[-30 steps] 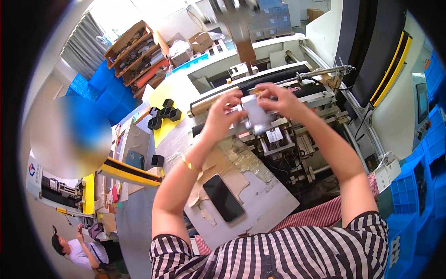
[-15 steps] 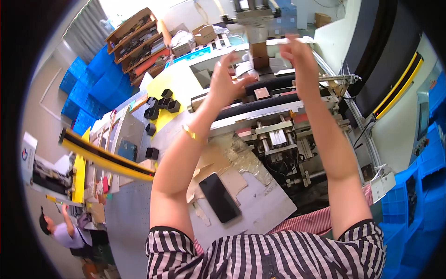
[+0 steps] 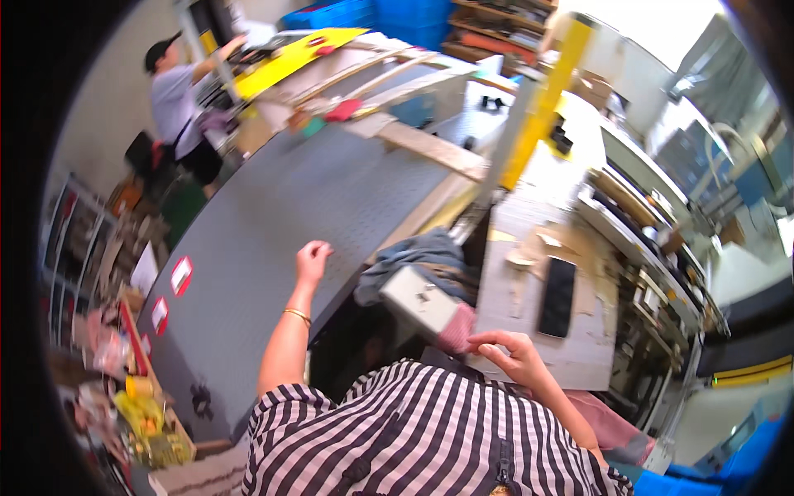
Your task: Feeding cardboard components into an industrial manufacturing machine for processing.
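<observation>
My left hand (image 3: 313, 259) is over the grey tabletop (image 3: 273, 215), its fingers curled together and slightly blurred, with nothing showing in them. Low in front of my body, my right hand (image 3: 513, 355) has its fingers stretched out and thumb apart, and it holds nothing. Its fingertips are next to a red-checked cloth (image 3: 457, 328) at the end of a light-coloured box (image 3: 418, 299). Beyond that hand, a black phone (image 3: 557, 298) lies on a worn board (image 3: 583, 364) with torn brown cardboard (image 3: 529, 252).
A yellow-and-grey post (image 3: 546, 103) rises between the tabletop and the machine (image 3: 653, 240) at right. Grey-blue cloth (image 3: 422, 260) is bunched beside the box. Black pieces (image 3: 561, 136) sit beyond the post. Another person (image 3: 178, 107) works at the far left.
My view has swung left, away from the machine. Both hands, raised near the machine before, are now lower: the left over the grey tabletop, the right close to my body. The left hand's fingers have curled.
</observation>
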Tool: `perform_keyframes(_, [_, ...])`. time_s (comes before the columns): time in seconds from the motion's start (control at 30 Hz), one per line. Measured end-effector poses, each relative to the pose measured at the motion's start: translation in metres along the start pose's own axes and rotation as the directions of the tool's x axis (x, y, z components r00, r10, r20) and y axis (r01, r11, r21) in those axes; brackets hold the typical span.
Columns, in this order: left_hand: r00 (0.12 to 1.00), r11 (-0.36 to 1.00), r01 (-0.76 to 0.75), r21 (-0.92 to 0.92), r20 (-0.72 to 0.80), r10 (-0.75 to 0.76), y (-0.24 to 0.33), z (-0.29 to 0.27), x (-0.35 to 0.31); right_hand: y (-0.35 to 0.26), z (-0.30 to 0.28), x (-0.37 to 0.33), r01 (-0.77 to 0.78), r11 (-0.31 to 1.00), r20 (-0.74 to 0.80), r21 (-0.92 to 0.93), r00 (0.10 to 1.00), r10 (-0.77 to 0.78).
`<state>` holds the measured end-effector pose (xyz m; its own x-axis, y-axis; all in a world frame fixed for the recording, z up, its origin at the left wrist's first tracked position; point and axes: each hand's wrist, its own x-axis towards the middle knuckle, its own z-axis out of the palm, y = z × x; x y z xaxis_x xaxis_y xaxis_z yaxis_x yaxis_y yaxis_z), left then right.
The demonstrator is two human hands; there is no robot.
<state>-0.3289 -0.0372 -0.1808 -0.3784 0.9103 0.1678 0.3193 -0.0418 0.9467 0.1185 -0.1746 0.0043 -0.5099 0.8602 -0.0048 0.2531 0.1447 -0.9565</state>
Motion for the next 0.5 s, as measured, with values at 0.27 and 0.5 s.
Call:
perform_keyframes(0.27, [0.368,0.1,0.925,0.366,-0.801,-0.472,-0.203,-0.425,-0.274,-0.042,0.132,0.139,0.125,0.985,0.445,-0.117,0.893,-0.061])
perform_keyframes(0.5, [0.274,-0.025,0.953,0.302,-0.894,-0.355,-0.142,-0.466,-0.309,-0.074,0.217,0.215,0.366,0.919,0.686,-0.148,0.707,-0.171])
